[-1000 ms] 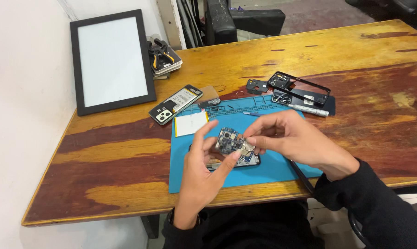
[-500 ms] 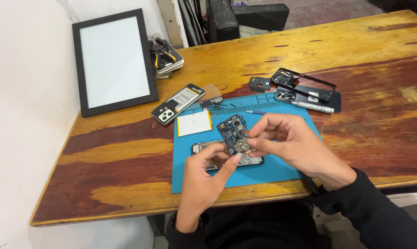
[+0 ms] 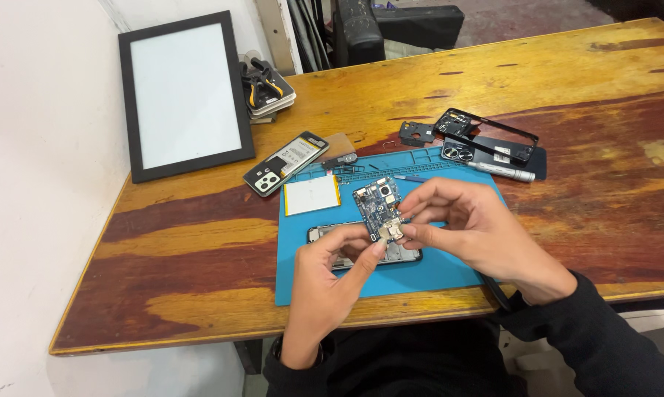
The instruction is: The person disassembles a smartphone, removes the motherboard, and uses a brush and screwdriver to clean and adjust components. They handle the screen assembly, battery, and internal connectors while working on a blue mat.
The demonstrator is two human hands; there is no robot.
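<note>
Both hands pinch the blue circuit board (image 3: 377, 207): the left hand (image 3: 330, 276) grips its lower edge, while the right hand (image 3: 473, 228) closes fingertips on its right side. It is best handled by the edges only (components face up), held just above the opened phone (image 3: 363, 247) on the blue mat (image 3: 449, 268).

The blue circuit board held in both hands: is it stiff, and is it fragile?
The circuit board probably stays stiff: pinched only at its lower end by both hands, it does not sag. Its thin shape and small exposed parts suggest it is light and fragile.
</note>
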